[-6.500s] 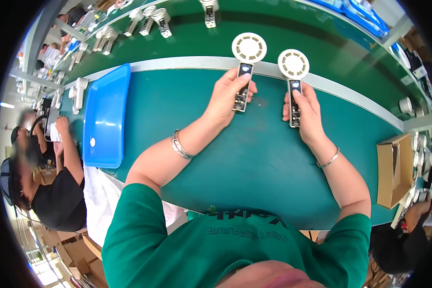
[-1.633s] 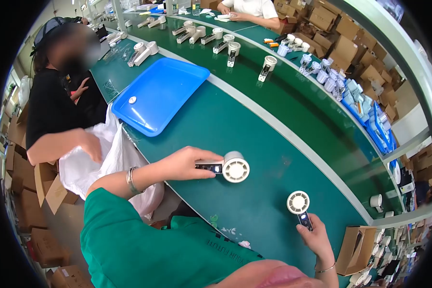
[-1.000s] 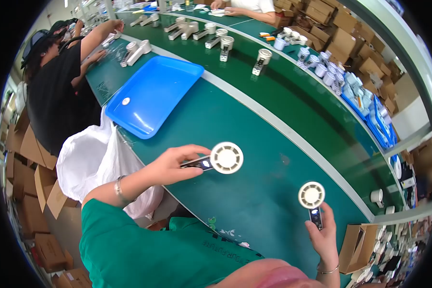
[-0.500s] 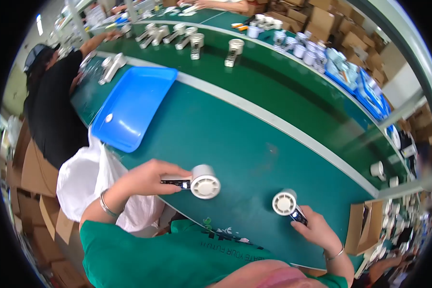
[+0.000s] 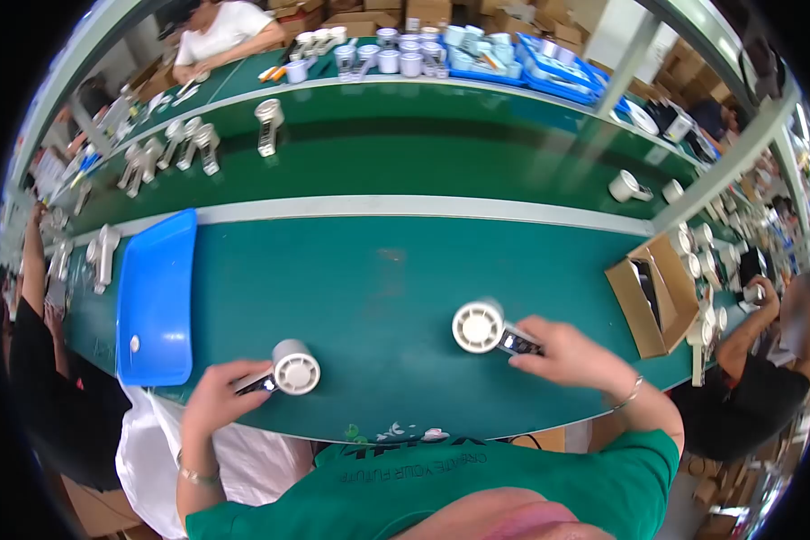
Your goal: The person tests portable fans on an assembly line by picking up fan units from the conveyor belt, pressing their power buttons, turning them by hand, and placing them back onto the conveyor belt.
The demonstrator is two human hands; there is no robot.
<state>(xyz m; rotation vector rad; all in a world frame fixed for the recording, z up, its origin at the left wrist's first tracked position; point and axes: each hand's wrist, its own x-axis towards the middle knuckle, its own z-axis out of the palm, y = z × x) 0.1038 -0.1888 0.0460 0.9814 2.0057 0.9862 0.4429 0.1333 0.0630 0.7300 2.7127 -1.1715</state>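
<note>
Over the green tabletop (image 5: 360,270), each of my hands grips a white handheld fan by its handle. My left hand (image 5: 223,393) is closed round the left fan (image 5: 295,369), whose round slotted end faces me. Further right, my right hand (image 5: 567,358) pinches the handle of the other fan (image 5: 479,326), its slotted end also turned to me. Dark circuit parts show in both open handles. The fingers cover part of each handle. Left of my left hand is a blue tray (image 5: 157,306) with a small white piece in it.
Beyond a pale rail runs a green belt (image 5: 405,153) carrying several white fans (image 5: 268,126). A cardboard box (image 5: 655,301) stands at the right, beside more fans. A white bag (image 5: 157,459) hangs at the front left. Co-workers are at both sides and across the belt.
The camera has turned right, so the tray and belt fans appear further left. My right hand has moved up and away from my body with its fan; both hands keep their grip.
</note>
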